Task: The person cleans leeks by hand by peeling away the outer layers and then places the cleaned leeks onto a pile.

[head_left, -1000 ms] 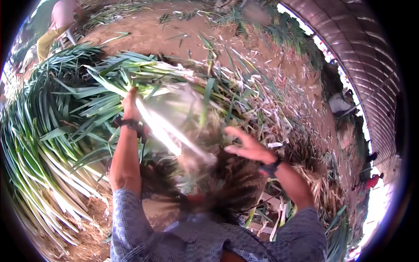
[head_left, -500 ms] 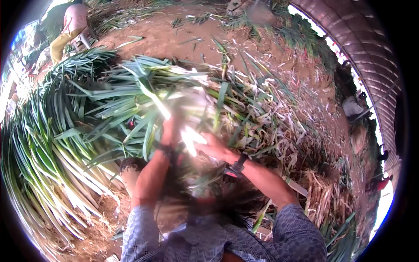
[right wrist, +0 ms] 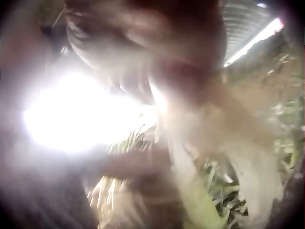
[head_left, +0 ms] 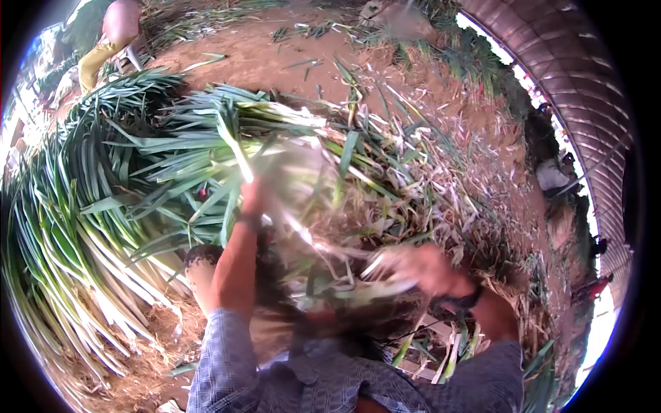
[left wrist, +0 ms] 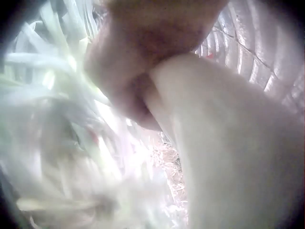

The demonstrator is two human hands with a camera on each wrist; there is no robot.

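The left hand [head_left: 253, 196] grips a long leek [head_left: 237, 153] by its pale stem, green leaves up and to the left, white end slanting down to the right. In the left wrist view the curled fingers [left wrist: 138, 52] wrap round the thick white stem [left wrist: 228, 133]. Off to the right, the blurred right hand [head_left: 432, 270] pinches pale strips of peeled leaf [head_left: 385, 265]. The right wrist view has that hand [right wrist: 147, 38] above, with pale and greenish leaf strips [right wrist: 190, 186] hanging from its curled fingers.
Many leeks [head_left: 89, 241] lie piled at the left, with more leeks [head_left: 275, 113] in front. Leaf scraps [head_left: 441, 186] litter the ground at the right. A bent person [head_left: 120, 27] is at the upper left, and a ribbed roof [head_left: 571, 69] curves at the right.
Half a second ago both hands were close together at the stem. The right hand has swung away to the right and down with leaf strips; the left has shifted slightly left.
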